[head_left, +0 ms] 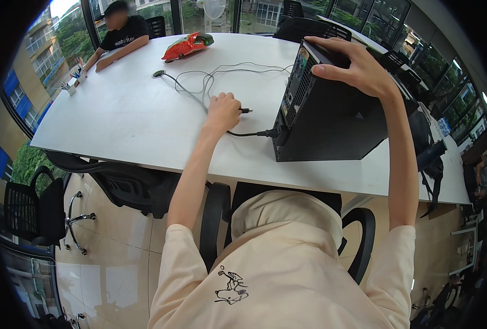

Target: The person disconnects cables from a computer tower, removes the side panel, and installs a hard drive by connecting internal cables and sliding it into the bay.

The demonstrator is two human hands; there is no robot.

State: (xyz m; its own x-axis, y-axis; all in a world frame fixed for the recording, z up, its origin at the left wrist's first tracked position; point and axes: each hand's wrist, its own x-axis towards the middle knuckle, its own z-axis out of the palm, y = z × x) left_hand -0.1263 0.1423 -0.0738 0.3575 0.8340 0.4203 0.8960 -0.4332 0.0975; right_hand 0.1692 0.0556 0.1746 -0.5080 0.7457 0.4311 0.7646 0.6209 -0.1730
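A black desktop computer case [331,118] stands on the white table [117,120], its rear panel of ports turned to the left. My right hand [356,64] lies on the case's top edge, thumb down the near side. My left hand [223,111] is closed around the plug end of a thin grey cable [199,90]; the metal plug [246,111] points at the rear panel, a short way from it. A black cable [251,134] runs under my left wrist and is plugged in low on the rear panel.
The grey cable loops back to a small round piece [158,73]. A red snack bag [187,45] lies at the far side. Another person [120,30] sits at the far left corner. Black office chairs [128,186] stand under the near edge; a black bag [431,159] hangs right.
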